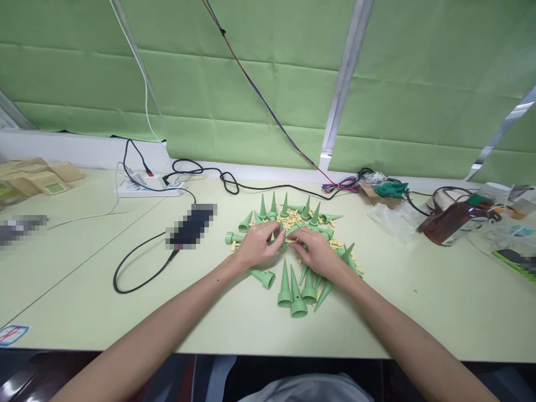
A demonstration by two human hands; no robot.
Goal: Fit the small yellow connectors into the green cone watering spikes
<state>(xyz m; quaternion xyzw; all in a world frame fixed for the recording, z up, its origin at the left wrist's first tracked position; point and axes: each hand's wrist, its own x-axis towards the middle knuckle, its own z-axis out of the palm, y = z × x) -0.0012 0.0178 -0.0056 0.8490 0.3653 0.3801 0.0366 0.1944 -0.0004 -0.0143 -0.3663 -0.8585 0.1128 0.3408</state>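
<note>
My left hand [258, 244] is closed around a green plastic spike [282, 244], mostly covered by the fingers. Opposite it, my right hand [316, 251] pinches a small yellow plastic piece [290, 241] against the spike's side; whether it sits in a hole there I cannot tell. Around both hands are several more hollow green spikes. Some stand on their wide ends, such as the front spike [298, 304], which has a small hole in its side. Others lie flat, like the spike [263, 277] below my left wrist. A loose heap of yellow pieces [293, 219] lies behind my hands.
On the left, a phone-like dark device [191, 226], blurred out, trails a black cable [118, 267]. A white power strip [151, 187] and cords run along the wall. To the right are a plastic bag [391, 220], a brown bottle [454, 223] and a small cardboard box [379, 196].
</note>
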